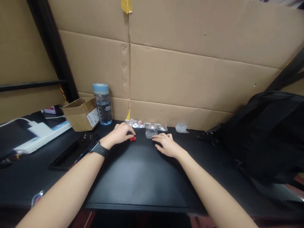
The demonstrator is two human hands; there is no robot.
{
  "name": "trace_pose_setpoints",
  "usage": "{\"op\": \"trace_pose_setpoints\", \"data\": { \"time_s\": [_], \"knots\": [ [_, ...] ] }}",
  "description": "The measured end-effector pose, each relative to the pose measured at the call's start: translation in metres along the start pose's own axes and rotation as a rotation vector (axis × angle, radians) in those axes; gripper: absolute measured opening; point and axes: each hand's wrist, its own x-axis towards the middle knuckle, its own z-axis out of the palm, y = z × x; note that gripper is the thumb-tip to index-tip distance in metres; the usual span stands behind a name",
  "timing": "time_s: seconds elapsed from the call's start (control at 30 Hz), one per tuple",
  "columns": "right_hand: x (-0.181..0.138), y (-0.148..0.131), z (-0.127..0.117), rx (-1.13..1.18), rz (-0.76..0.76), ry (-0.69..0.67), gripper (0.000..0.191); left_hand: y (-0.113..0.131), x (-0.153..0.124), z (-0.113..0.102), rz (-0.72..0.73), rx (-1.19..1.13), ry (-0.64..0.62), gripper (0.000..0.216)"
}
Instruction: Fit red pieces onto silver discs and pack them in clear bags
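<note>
My left hand (120,133) rests on the black desk (142,177), fingers curled down over a small red piece (132,138) that it pinches or touches at the fingertips. A dark watch sits on that wrist. My right hand (165,144) lies nearby with fingers stretched toward a small clear plastic packet (151,133), its fingertips just at the packet's edge. Behind both hands a row of clear packets with red and white parts (146,125) lies along the cardboard wall.
A water bottle (103,104) and an open cardboard box (82,114) stand at the back left. A white power strip (41,134) and a black tray (71,152) lie left. A black backpack (266,133) fills the right. Crumpled clear plastic (181,127) sits by the wall.
</note>
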Motion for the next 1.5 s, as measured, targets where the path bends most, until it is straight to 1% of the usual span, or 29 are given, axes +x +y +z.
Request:
{"op": "trace_pose_setpoints", "data": {
  "time_s": [0.07, 0.13, 0.2, 0.23, 0.27, 0.33, 0.4, 0.47, 0.57, 0.63, 0.77, 1.07, 1.17, 1.37, 1.5],
  "knots": [
    [0.001, 0.0, -0.002, 0.054, -0.031, 0.02, 0.031, 0.003, 0.0, -0.001, 0.004, -0.019, -0.013, 0.01],
    [0.0, 0.006, -0.008, 0.12, -0.028, 0.101, 0.025, 0.006, -0.001, 0.0, 0.007, -0.007, -0.029, 0.009],
    [-0.004, 0.019, -0.016, 0.149, 0.019, 0.174, 0.02, 0.007, 0.0, 0.001, 0.014, 0.016, -0.043, 0.009],
    [-0.006, 0.026, -0.02, 0.143, 0.054, 0.186, 0.018, 0.008, 0.0, 0.001, 0.02, 0.026, -0.049, 0.009],
    [-0.009, 0.035, -0.024, 0.13, 0.089, 0.179, 0.019, 0.008, 0.0, 0.002, 0.026, 0.033, -0.054, 0.01],
    [-0.016, 0.05, -0.028, 0.124, 0.151, 0.122, 0.029, 0.008, 0.0, 0.003, 0.034, 0.034, -0.062, 0.01],
    [-0.022, 0.062, -0.029, 0.172, 0.202, 0.053, 0.039, 0.009, 0.001, 0.003, 0.032, 0.023, -0.061, 0.01],
    [-0.025, 0.067, -0.028, 0.246, 0.246, 0.012, 0.041, 0.01, 0.001, 0.003, 0.021, 0.003, -0.061, 0.011],
    [-0.024, 0.067, -0.028, 0.317, 0.272, -0.007, 0.038, 0.011, 0.0, 0.002, 0.017, -0.022, -0.051, 0.011],
    [-0.024, 0.065, -0.028, 0.326, 0.273, -0.012, 0.035, 0.012, 0.0, 0.002, 0.021, -0.034, -0.039, 0.011],
    [-0.023, 0.063, -0.029, 0.33, 0.294, -0.007, 0.034, 0.013, -0.001, -0.001, 0.0, -0.058, -0.059, 0.012],
    [-0.023, 0.069, -0.026, 0.354, 0.293, 0.015, 0.03, 0.017, -0.003, -0.007, -0.018, -0.001, -0.035, 0.013],
    [-0.023, 0.069, -0.026, 0.36, 0.293, 0.033, 0.03, 0.016, -0.003, -0.006, -0.03, 0.007, -0.024, 0.015],
    [-0.022, 0.069, -0.027, 0.334, 0.253, 0.099, 0.023, 0.009, -0.002, -0.004, -0.038, -0.032, 0.037, 0.011],
    [-0.021, 0.069, -0.027, 0.356, 0.259, 0.124, 0.024, 0.008, -0.002, -0.004, -0.034, -0.064, 0.058, 0.017]
  ]
}}
